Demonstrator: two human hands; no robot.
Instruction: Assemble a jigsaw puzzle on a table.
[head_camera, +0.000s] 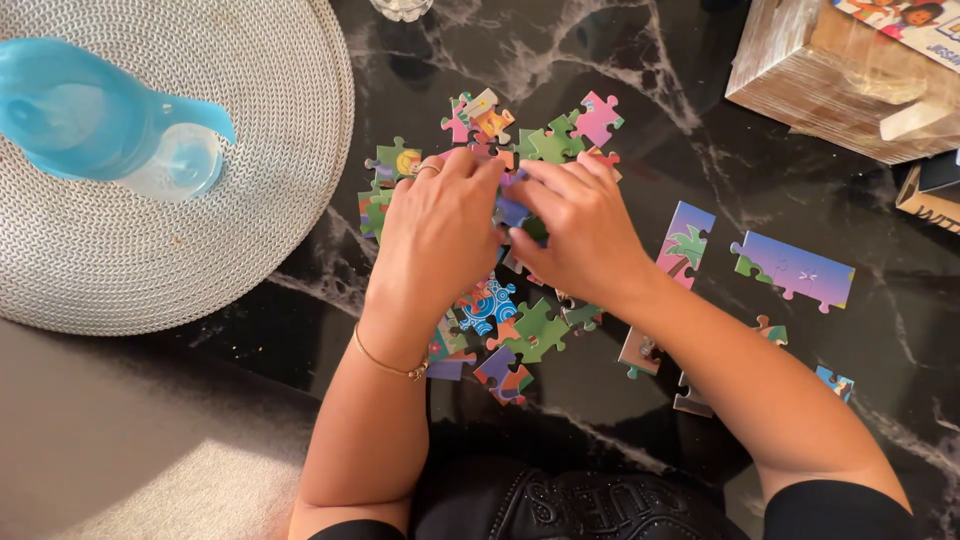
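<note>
Many loose colourful jigsaw pieces (545, 143) lie in a heap on a black marble tabletop (660, 120). My left hand (440, 230) and my right hand (580, 225) rest side by side over the middle of the heap, fingertips meeting on pieces there. The fingers are curled down onto the pieces; what sits under them is hidden. A joined strip of purple-blue pieces (795, 268) lies to the right. A purple piece with a palm tree (686, 245) is just right of my right wrist.
A round woven grey placemat (250, 200) at left carries a blue bottle (95, 115). A pale wooden box (830, 85) stands at the top right, with a cardboard box edge (925, 195) beside it. A glass base (402, 8) shows at the top edge.
</note>
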